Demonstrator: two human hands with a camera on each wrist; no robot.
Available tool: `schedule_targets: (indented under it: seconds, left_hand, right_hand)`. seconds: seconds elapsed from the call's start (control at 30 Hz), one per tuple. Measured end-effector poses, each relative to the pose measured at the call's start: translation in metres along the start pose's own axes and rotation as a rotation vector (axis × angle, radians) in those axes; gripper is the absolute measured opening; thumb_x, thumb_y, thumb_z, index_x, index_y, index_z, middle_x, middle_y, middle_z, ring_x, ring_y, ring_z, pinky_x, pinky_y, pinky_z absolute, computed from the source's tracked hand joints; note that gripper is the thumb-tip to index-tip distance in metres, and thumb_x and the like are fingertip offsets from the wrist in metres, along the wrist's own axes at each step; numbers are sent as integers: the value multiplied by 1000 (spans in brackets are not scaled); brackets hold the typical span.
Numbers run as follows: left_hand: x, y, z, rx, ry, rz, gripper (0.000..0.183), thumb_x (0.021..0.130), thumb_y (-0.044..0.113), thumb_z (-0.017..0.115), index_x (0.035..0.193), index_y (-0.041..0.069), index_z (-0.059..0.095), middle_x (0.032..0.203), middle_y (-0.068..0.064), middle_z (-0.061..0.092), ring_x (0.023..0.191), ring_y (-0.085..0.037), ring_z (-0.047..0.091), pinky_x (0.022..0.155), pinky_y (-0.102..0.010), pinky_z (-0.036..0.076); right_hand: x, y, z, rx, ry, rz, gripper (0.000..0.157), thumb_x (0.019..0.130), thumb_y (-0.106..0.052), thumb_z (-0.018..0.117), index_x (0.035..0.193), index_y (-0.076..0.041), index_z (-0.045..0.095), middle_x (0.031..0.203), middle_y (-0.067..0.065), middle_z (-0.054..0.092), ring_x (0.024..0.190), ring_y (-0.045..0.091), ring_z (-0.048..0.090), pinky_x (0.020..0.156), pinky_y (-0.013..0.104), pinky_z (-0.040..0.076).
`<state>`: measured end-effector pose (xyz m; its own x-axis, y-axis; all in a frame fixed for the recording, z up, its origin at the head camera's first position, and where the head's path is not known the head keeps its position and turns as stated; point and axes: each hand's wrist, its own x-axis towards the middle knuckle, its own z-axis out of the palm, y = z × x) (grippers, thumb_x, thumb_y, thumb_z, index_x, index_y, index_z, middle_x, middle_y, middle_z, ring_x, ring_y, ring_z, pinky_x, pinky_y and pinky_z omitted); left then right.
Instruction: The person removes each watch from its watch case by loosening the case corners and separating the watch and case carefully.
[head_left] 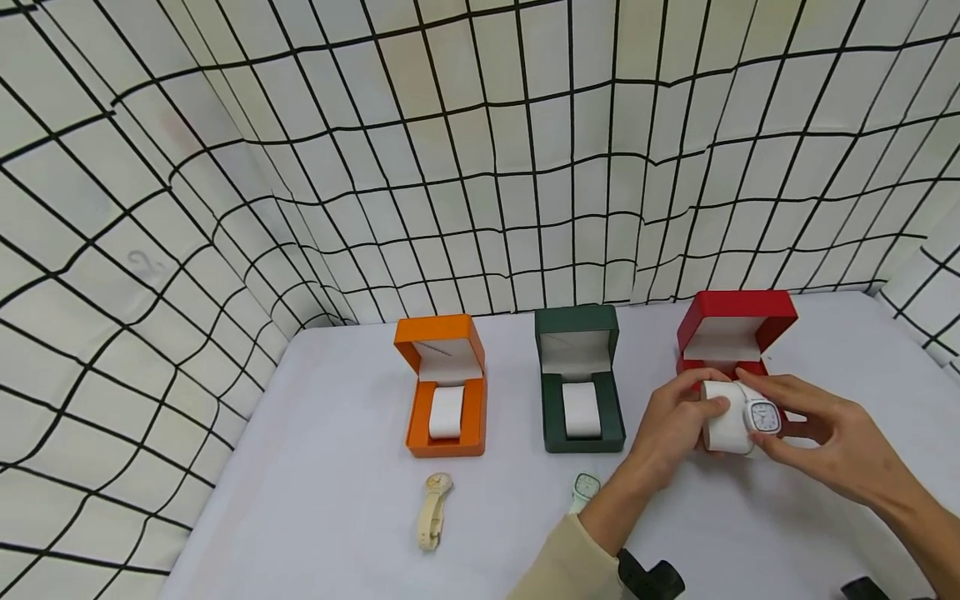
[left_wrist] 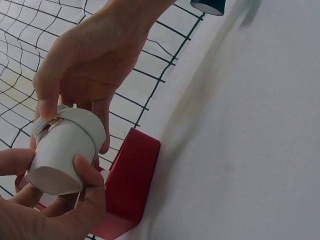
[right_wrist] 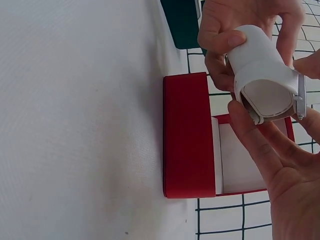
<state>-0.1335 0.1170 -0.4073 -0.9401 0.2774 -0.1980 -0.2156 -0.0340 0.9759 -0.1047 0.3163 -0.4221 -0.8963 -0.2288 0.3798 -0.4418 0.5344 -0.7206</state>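
In front of the open red box [head_left: 738, 321], my left hand [head_left: 671, 429] grips one end of a white watch cushion [head_left: 724, 421]. A white watch [head_left: 764, 416] with a square face sits around the cushion's other end. My right hand [head_left: 840, 425] pinches this watch between thumb and fingers. In the right wrist view the strap wraps the cushion [right_wrist: 256, 50] near its end, with a gap between strap and cushion. The left wrist view shows the strap [left_wrist: 85, 122] and both hands on the assembly, the red box [left_wrist: 132, 185] behind.
An orange box [head_left: 468, 417] and a green box [head_left: 553, 417] stand with lids up, each holding a white cushion. A cream watch [head_left: 432, 512] lies before the orange box. A pale green watch [head_left: 585, 490] is partly behind the left forearm. Black wire mesh [head_left: 480, 167] rises behind the table.
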Motion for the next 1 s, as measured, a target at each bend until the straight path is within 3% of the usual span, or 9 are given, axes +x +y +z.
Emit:
schedule_targets:
  seconds: [0.3, 0.6, 0.87, 1.0]
  left_hand:
    - [1, 1, -3, 48, -16, 16, 23, 96, 26, 61, 113, 34, 75, 109, 24, 61, 94, -4, 56, 66, -25, 53]
    - [1, 0, 0, 47, -8, 9, 22, 98, 24, 65, 114, 36, 73, 104, 20, 63, 93, -2, 57, 67, -23, 54]
    - [-1, -1, 2, 46, 3, 2, 23, 98, 23, 66, 116, 36, 72, 106, 20, 64, 95, 1, 57, 69, -22, 55]
    - [-1, 0, 1, 29, -6, 9, 24, 98, 23, 66, 117, 36, 72, 105, 20, 64, 94, 0, 58, 68, -24, 59]
  right_hand:
    - [-4, 2, -9, 36, 12, 74, 71, 83, 12, 78, 149, -4, 56, 149, -26, 51, 116, -15, 58, 81, 3, 53]
    - [-3, -1, -8, 24, -57, 125, 70, 92, 2, 74, 156, -13, 49, 139, -20, 53, 114, -12, 55, 84, 2, 51]
    - [-1, -4, -6, 14, -30, 64, 57, 98, 8, 61, 153, -8, 52, 133, -10, 57, 110, -7, 56, 85, 1, 48]
    - [-4, -1, -7, -69, -4, 153, 55, 101, -6, 65, 153, -17, 53, 131, -29, 53, 99, -20, 55, 80, 0, 48]
